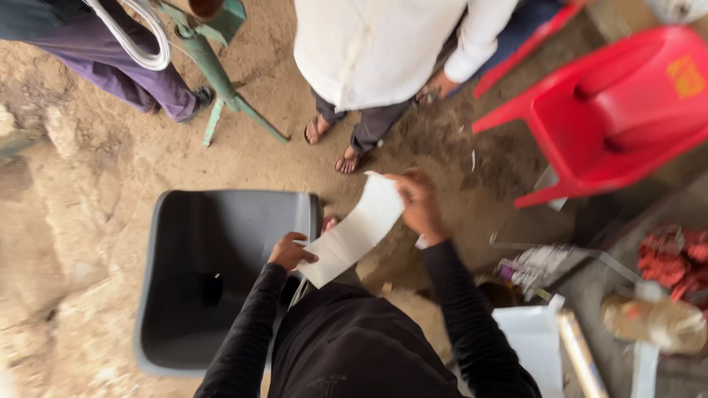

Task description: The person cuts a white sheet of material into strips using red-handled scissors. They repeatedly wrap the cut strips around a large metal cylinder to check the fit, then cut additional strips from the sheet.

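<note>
I hold a long white paper strip (358, 232) stretched between my hands over the sandy ground. My left hand (290, 252) has its fingers pinched shut on the strip's lower end, just above the right rim of a dark grey plastic bin (158, 243). My right hand (419, 204) has its fingers closed on the upper end. The bin stands open at my left knee; its inside looks dark and bare apart from a small pale speck. A red plastic chair (619, 110) stands to the right, well apart from the bin.
</note>
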